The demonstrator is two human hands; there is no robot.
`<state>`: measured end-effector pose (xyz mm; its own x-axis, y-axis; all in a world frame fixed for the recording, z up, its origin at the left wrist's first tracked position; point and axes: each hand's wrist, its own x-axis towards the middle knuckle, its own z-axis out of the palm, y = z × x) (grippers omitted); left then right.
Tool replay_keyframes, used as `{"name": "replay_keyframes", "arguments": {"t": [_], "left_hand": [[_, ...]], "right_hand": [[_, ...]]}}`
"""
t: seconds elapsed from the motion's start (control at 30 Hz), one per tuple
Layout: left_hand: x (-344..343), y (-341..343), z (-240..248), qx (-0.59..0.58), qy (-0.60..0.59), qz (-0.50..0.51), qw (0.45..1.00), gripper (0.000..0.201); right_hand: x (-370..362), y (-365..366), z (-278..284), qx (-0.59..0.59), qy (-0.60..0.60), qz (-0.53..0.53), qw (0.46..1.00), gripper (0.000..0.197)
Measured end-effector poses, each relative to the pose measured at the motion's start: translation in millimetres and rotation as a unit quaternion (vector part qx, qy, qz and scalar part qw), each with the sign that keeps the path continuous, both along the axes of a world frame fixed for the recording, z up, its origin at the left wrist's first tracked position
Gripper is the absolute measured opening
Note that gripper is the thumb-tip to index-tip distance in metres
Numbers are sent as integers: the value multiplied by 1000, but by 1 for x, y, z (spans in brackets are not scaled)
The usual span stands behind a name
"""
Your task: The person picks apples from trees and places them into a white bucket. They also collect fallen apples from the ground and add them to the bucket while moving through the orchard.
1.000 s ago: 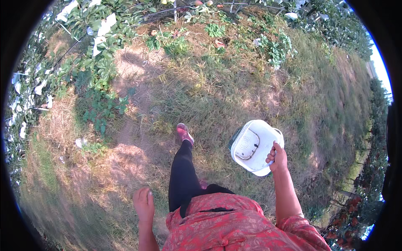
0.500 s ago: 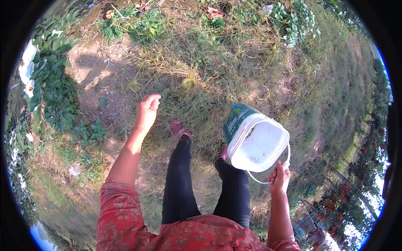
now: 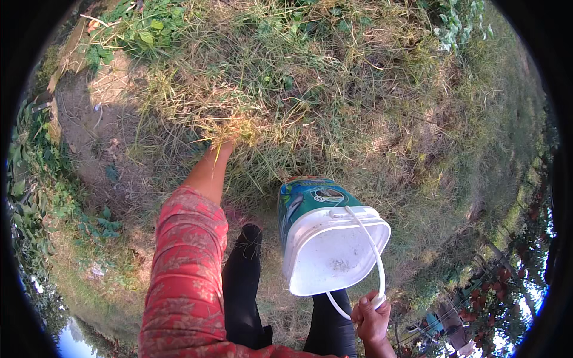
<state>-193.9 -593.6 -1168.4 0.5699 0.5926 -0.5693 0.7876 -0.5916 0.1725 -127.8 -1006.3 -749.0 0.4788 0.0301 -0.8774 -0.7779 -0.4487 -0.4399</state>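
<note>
- Open grass (image 3: 412, 161) stretches ahead of the person and past the right side of the bucket (image 3: 313, 198); bare soil (image 3: 86, 134) lies to the left
- The green-walled bucket tilts in front of the right leg (image 3: 331, 325), its white rim (image 3: 288, 274) and open mouth turned toward the wearer; whether its base touches the ground cannot be told
- Fingers of the right hand (image 3: 372, 320) are clamped on the white handle (image 3: 378, 259), beside the mouth's lower right edge
- The left hand (image 3: 225, 145) reaches down into a yellowed tuft (image 3: 242, 128), whose stems hide its fingers, so whether they are apart or together cannot be told
- The red patterned sleeve (image 3: 188, 268) runs up beside the left leg (image 3: 242, 298), screening ground to its left
- Leafy weeds (image 3: 146, 36) crowd the far left, a pale-leaved plant (image 3: 459, 27) the far right, trees (image 3: 504, 292) the lower right
- Half a second earlier the left hand shows bare above the grass; now it is mostly buried
- The bucket now sits lower in view and nearer the middle, with more of its printed wall showing
</note>
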Motion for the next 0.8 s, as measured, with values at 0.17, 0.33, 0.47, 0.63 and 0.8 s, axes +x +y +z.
{"name": "replay_keyframes", "arguments": {"t": [0.17, 0.33, 0.47, 0.63, 0.8], "left_hand": [[-10, -39, -26, -40, 41, 60, 997, 35], [3, -27, -16, -111, -121, 259, 952, 46], [-13, -21, 82, -522, -403, 550, 512, 50], [-13, -27, 240, -691, -468, 449, 319, 66], [9, -31, 354, -747, -464, 399, 261, 80]], "right_hand": [[10, 3, -15, 12, 17, -2, 1000, 22], [18, 4, -16, 7, 26, 6, 1000, 21], [24, 12, 4, 19, 3, -16, 1000, 20], [36, 32, 46, 55, 14, 0, 998, 21], [40, 44, 96, 65, -25, 28, 997, 19]]}}
